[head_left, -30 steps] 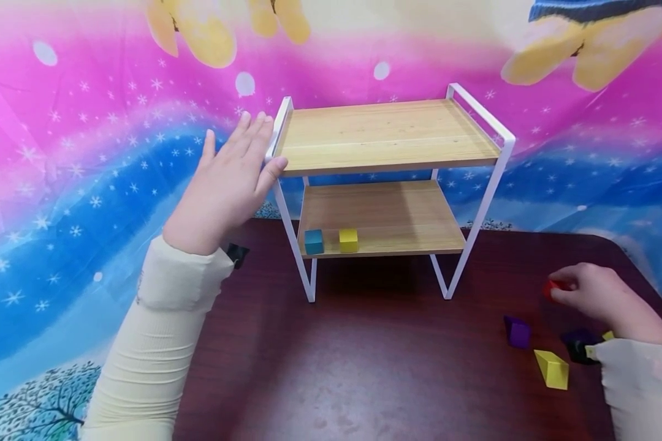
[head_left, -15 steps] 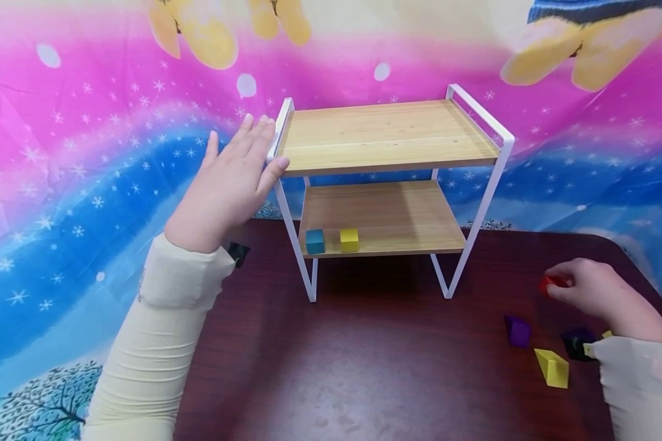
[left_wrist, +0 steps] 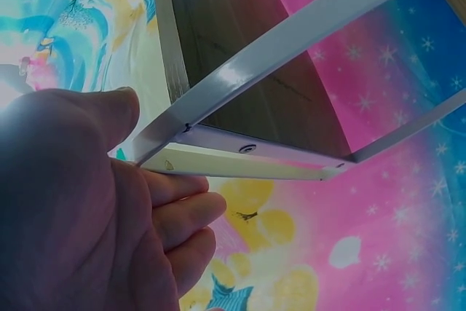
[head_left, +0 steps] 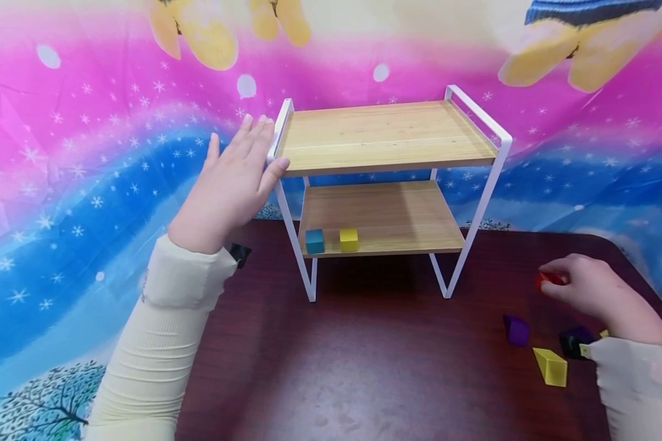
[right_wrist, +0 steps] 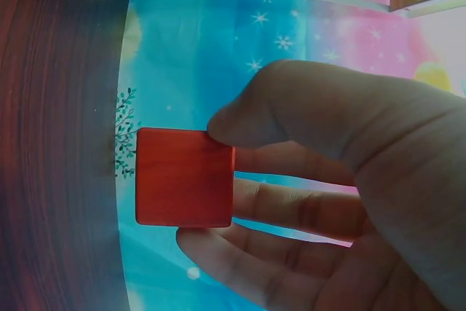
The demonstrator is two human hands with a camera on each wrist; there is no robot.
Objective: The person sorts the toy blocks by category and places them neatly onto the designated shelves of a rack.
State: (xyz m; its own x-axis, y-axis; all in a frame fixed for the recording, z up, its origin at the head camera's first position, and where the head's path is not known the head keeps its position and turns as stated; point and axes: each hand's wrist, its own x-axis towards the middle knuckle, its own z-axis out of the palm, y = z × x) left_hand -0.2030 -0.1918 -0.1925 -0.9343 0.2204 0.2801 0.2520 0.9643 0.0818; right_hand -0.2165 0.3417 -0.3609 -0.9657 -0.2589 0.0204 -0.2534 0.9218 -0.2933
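My right hand [head_left: 590, 291] pinches a red cube [right_wrist: 184, 177] between thumb and fingers, over the right part of the dark table. Its square face shows in the right wrist view, with the thumb on one edge and a fingertip at the opposite edge. My left hand [head_left: 223, 190] lies with straight fingers along the left side rail of a two-tier shelf rack [head_left: 386, 135], thumb at the front corner. From below, the left wrist view shows the fingers beside its white metal frame [left_wrist: 240, 71]. On the lower shelf sit a teal cube [head_left: 314, 242] and a yellow cube [head_left: 349, 240].
A purple block [head_left: 516, 331] and a yellow wedge block [head_left: 551, 367] lie on the table [head_left: 331, 367] near my right wrist. Another purple block [head_left: 583, 334] shows partly behind the black wrist camera. A patterned cloth backdrop [head_left: 116, 122] hangs behind the rack.
My right hand has shifted slightly left with the red cube in its fingers. The left hand stays at the rack's rail.
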